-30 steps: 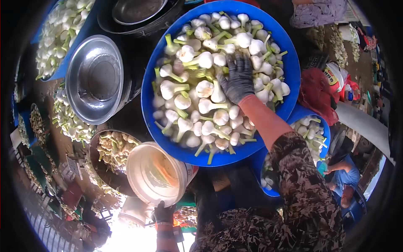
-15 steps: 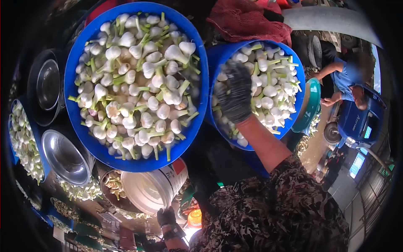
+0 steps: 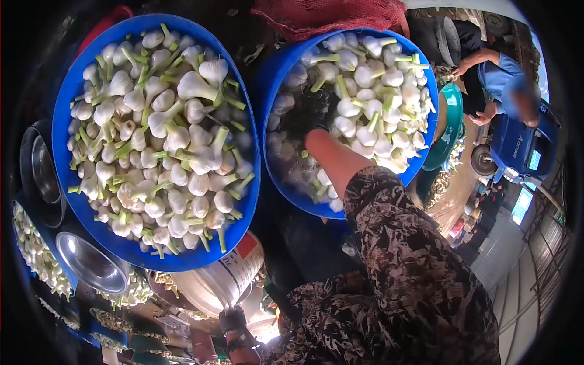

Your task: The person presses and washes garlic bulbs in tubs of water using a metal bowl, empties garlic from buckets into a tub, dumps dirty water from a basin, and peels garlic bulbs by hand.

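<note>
My right hand, in a black glove, is sunk to the wrist in water inside the smaller blue tub. Its fingers are hidden under the murky surface. Garlic bulbs with trimmed green stems crowd the water around it. My left hand, also gloved, is closed on the rim of a white bucket, which lies tipped with its mouth toward the lower left. Beside the smaller tub stands a larger blue tub, heaped with more garlic bulbs.
A red mesh sack lies behind the tubs. Metal basins and further garlic heaps are at the left. At the right a person in a blue shirt sits by a green basin, near a blue vehicle.
My right hand has gone from above the garlic down into the water. The view has shifted, and both tubs now appear further left. My left hand stays on the bucket.
</note>
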